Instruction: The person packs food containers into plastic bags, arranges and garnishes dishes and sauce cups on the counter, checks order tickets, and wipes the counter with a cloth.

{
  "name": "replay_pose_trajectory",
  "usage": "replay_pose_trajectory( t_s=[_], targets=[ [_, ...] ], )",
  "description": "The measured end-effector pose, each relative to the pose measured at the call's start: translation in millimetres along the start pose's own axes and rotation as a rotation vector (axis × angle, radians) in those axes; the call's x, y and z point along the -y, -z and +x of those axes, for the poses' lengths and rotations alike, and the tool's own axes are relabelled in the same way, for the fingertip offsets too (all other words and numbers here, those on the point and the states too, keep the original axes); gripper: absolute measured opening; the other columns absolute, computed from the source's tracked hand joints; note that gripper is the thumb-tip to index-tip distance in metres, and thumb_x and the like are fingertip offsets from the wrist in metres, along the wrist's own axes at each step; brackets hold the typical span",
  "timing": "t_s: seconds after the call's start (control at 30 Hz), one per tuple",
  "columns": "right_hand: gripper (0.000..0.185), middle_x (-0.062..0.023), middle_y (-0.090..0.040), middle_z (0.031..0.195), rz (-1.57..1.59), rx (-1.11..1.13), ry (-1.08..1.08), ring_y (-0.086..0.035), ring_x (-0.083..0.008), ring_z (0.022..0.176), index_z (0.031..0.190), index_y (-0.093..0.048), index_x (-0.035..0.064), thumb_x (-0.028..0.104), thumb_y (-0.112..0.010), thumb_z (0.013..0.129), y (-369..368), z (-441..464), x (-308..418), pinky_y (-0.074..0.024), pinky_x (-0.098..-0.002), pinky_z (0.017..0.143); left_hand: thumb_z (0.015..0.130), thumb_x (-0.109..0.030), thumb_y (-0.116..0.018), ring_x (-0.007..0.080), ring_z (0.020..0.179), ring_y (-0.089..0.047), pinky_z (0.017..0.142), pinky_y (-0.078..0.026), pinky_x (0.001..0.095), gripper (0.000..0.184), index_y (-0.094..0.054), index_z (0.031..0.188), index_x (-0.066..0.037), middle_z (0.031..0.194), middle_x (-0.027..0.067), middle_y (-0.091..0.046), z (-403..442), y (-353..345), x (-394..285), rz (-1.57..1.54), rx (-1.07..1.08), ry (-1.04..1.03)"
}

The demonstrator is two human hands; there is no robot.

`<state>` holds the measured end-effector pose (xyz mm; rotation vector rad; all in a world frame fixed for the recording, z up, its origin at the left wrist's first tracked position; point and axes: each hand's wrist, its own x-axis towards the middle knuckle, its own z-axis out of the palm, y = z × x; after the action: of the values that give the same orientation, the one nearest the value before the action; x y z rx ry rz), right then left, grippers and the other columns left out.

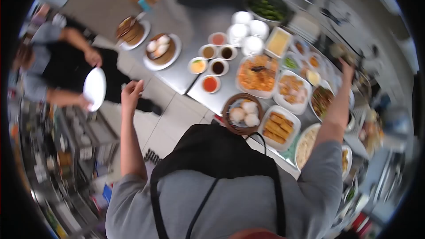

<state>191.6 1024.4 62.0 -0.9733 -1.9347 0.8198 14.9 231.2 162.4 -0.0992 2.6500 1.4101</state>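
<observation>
My left hand (132,94) is raised over the floor beside the counter, its fingers loosely curled in, with nothing visible in them. My right hand (348,65) reaches far right across the food, beside a blurred brownish item (340,52); its fingers are too small and smeared to read. Below that arm lie a dish of dark saucy meat with greens (322,99) and a container of pale noodles or rice (306,147). Closer to my body are a bamboo steamer of white buns (243,114) and a tray of golden fried rolls (278,127).
On the metal counter (177,76) stand several sauce cups (218,67), stacked white cups (239,33), an orange shrimp-like dish (257,76) and a bowl of greens (267,9). Two plated steamers (163,52) sit at the left. A co-worker there holds a white plate (94,89).
</observation>
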Motion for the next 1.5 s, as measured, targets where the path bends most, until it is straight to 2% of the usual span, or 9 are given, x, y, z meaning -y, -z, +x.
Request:
replay_pose_trajectory(
  t_s=[0.33, 0.5, 0.67, 0.97, 1.1, 1.17, 1.2, 1.27, 1.5],
  targets=[
    [0.059, -0.0161, -0.054, 0.106, 0.073, -0.475, 0.212, -0.054, -0.0209, 0.091, 0.102, -0.052, -0.0051, 0.027, -0.077, 0.059, 45, -65, 57, -0.0448, -0.0334, 0.078, 0.080, -0.030, -0.057, 0.0082, 0.066, -0.054, 0.056, -0.043, 0.0209, 0.029, -0.061, 0.080, -0.002, 0.072, 0.0018, -0.058, -35, 102, -28, -0.015, -0.013, 0.023],
    [0.052, -0.0140, -0.054, 0.103, 0.179, -0.369, 0.246, -0.052, -0.0200, 0.092, 0.105, -0.048, -0.0055, 0.020, -0.072, 0.067, 100, -146, 164, -0.0428, -0.0317, 0.081, 0.075, -0.030, -0.062, 0.0073, 0.060, -0.050, 0.056, -0.042, 0.0214, 0.029, -0.062, 0.079, -0.001, 0.064, 0.0040, -0.058, 25, 113, -6, 0.275, -0.106, -0.071],
    [0.041, -0.0182, -0.054, 0.101, 0.481, -0.219, 0.170, -0.054, -0.0273, 0.091, 0.109, -0.043, -0.0078, 0.013, -0.058, 0.076, 137, -239, 231, -0.0434, -0.0355, 0.083, 0.068, -0.042, -0.063, 0.0282, 0.082, -0.060, 0.073, -0.045, 0.0312, 0.047, -0.061, 0.092, -0.002, 0.086, 0.0157, -0.062, 108, 102, 58, 0.698, 0.045, -0.164],
    [0.039, -0.0199, -0.054, 0.100, 0.415, -0.322, 0.175, -0.055, -0.0287, 0.091, 0.110, -0.042, -0.0068, 0.009, -0.056, 0.077, 177, -354, 283, -0.0446, -0.0366, 0.081, 0.073, -0.034, -0.063, 0.0217, 0.078, -0.061, 0.070, -0.045, 0.0285, 0.041, -0.060, 0.094, 0.001, 0.084, 0.0182, -0.062, 113, 70, 57, 0.376, 0.256, -0.362],
    [0.039, -0.0195, -0.054, 0.098, 0.443, -0.288, 0.121, -0.056, -0.0287, 0.090, 0.111, -0.042, -0.0065, 0.005, -0.056, 0.076, 166, -383, 303, -0.0456, -0.0367, 0.079, 0.077, -0.025, -0.059, 0.0210, 0.082, -0.059, 0.072, -0.045, 0.0293, 0.030, -0.058, 0.095, -0.001, 0.093, 0.0148, -0.060, 50, 14, 25, 0.134, 0.185, -0.555],
    [0.043, -0.0202, -0.053, 0.101, 0.472, -0.241, 0.092, -0.055, -0.0285, 0.091, 0.114, -0.039, -0.0056, 0.004, -0.056, 0.076, 155, -390, 305, -0.0456, -0.0365, 0.079, 0.083, -0.022, -0.050, 0.0161, 0.074, -0.059, 0.067, -0.045, 0.0273, 0.027, -0.057, 0.097, 0.000, 0.085, 0.0098, -0.061, -22, -49, 20, 0.044, 0.629, -0.597],
    [0.044, -0.0201, -0.053, 0.102, 0.477, -0.225, 0.072, -0.055, -0.0281, 0.092, 0.115, -0.038, -0.0051, 0.004, -0.057, 0.075, 150, -391, 306, -0.0453, -0.0361, 0.080, 0.083, -0.023, -0.048, 0.0169, 0.078, -0.058, 0.070, -0.045, 0.0292, 0.029, -0.056, 0.099, 0.000, 0.090, 0.0108, -0.061, -53, -82, 20, -0.133, 0.903, -0.307],
    [0.048, -0.0196, -0.052, 0.104, 0.495, -0.205, 0.081, -0.054, -0.0270, 0.093, 0.117, -0.035, -0.0040, 0.003, -0.057, 0.075, 132, -395, 318, -0.0439, -0.0353, 0.082, 0.082, -0.023, -0.049, 0.0308, 0.081, -0.057, 0.072, -0.045, 0.0353, 0.033, -0.051, 0.104, 0.001, 0.089, 0.0191, -0.058, -73, -154, 26, 0.146, 0.700, -0.767],
    [0.050, -0.0200, -0.052, 0.105, 0.520, -0.065, 0.010, -0.053, -0.0268, 0.096, 0.118, -0.034, -0.0032, 0.002, -0.057, 0.074, 125, -400, 303, -0.0412, -0.0362, 0.086, 0.074, -0.020, -0.051, 0.0304, 0.081, -0.058, 0.069, -0.046, 0.0383, 0.029, -0.052, 0.095, 0.000, 0.081, 0.0192, -0.058, -67, -237, 3, 0.428, 0.752, -0.549]
  ],
)
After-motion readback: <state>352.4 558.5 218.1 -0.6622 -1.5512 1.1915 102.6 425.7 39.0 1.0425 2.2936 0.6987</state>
